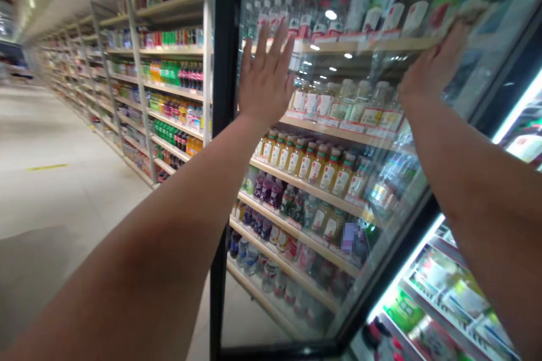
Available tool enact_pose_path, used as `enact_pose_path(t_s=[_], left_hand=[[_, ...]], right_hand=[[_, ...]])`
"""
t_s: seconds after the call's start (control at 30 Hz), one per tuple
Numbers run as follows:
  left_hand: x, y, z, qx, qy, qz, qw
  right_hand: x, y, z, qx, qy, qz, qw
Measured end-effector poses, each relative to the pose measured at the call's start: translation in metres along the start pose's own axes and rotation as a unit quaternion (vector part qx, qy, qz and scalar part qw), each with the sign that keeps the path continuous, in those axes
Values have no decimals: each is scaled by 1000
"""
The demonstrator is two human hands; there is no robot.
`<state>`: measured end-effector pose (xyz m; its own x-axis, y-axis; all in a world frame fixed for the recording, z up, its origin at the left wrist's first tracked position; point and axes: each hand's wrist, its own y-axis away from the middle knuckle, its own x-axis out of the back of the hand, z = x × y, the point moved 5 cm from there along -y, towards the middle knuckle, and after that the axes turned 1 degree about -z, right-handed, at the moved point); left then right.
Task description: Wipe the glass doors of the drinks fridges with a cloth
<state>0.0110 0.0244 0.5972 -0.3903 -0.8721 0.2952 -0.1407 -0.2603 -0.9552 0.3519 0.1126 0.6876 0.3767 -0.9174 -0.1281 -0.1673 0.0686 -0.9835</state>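
With fingers (276, 48) fanned wide on the left hand (266, 87), braced flat against the glass door (347, 152), seemingly to steady it open, and curled on the right hand (438, 67) over an apparent cloth (475, 13), high on the same glass beside the lit fridge (404, 276).

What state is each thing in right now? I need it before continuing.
Glass door: swung open
Cloth: bunched up, blurred
Left hand: open, fingers spread
Right hand: at the cloth, grip unclear
Light strip: lit
Yellow drink bottles: upright, capped
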Motion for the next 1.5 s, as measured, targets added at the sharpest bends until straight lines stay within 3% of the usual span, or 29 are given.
enact_pose_path(t_s=[0.03, 0.1, 0.2, 0.27, 0.3, 0.37, 0.43, 0.5, 0.57, 0.63, 0.7, 0.77, 0.83, 0.9, 0.97, 1.03, 1.17, 1.2, 1.27, 1.33, 1.4, 1.43, 1.5], left_hand=[[-2, -1, -1, -4, -10, 1, 1000], [-9, -4, -4, -10, -56, -2, 998], [-17, -8, -10, -15, -157, 2, 988], [-19, -8, -12, -27, -214, 10, 976], [-20, -8, -13, -33, -236, 12, 971], [-21, -7, -15, -36, -268, 6, 963], [-21, -8, -19, -30, -290, -1, 957], [-23, -8, -22, -32, -300, -2, 954], [-25, -9, -25, -37, -299, 2, 953], [-27, -10, -27, -39, -299, 6, 954], [-28, -10, -29, -41, -300, 9, 953], [-29, -10, -30, -46, -302, 12, 952], [-30, -9, -32, -50, -300, 15, 952], [-31, -9, -34, -53, -300, 20, 952], [-30, -9, -34, -54, -302, 21, 951], [-30, -9, -33, -51, -303, 19, 951], [-30, -9, -32, -39, -278, 12, 960], [-30, -9, -33, -37, -273, 14, 961], [-32, -10, -35, -31, -267, 20, 963], [-34, -11, -38, -22, -264, 30, 964], [-36, -12, -41, -5, -251, 31, 968], [-37, -13, -42, 2, -237, 32, 971], [-37, -13, -41, 10, -194, 30, 981]], right_hand=[[-4, -1, -1, -31, 15, 2, 999], [-9, 8, -26, 10, 36, -24, 999], [-5, 40, -85, 226, 29, -116, 967], [1, 57, -104, 352, 22, -180, 918], [3, 58, -101, 373, 22, -191, 908], [4, 40, -78, 302, 32, -163, 939], [2, 17, -45, 137, 44, -102, 984], [-2, 9, -26, 23, 52, -70, 996], [-3, 18, -31, 35, 59, -83, 994], [1, 35, -48, 138, 63, -127, 980], [7, 51, -60, 262, 60, -182, 946], [13, 54, -59, 337, 60, -210, 916], [17, 38, -44, 291, 76, -190, 935], [19, 18, -24, 147, 101, -142, 974], [19, 14, -14, 27, 119, -112, 986], [17, 24, -22, 37, 122, -123, 984], [16, 49, -52, 254, 79, -179, 947], [15, 49, -52, 278, 66, -181, 941], [12, 34, -39, 228, 53, -153, 960], [6, 13, -14, 95, 34, -84, 991], [-1, 1, 7, -21, -4, -15, 1000], [-5, -1, 13, -45, -24, 2, 999], [-8, 1, 13, -21, -52, 1, 998]])
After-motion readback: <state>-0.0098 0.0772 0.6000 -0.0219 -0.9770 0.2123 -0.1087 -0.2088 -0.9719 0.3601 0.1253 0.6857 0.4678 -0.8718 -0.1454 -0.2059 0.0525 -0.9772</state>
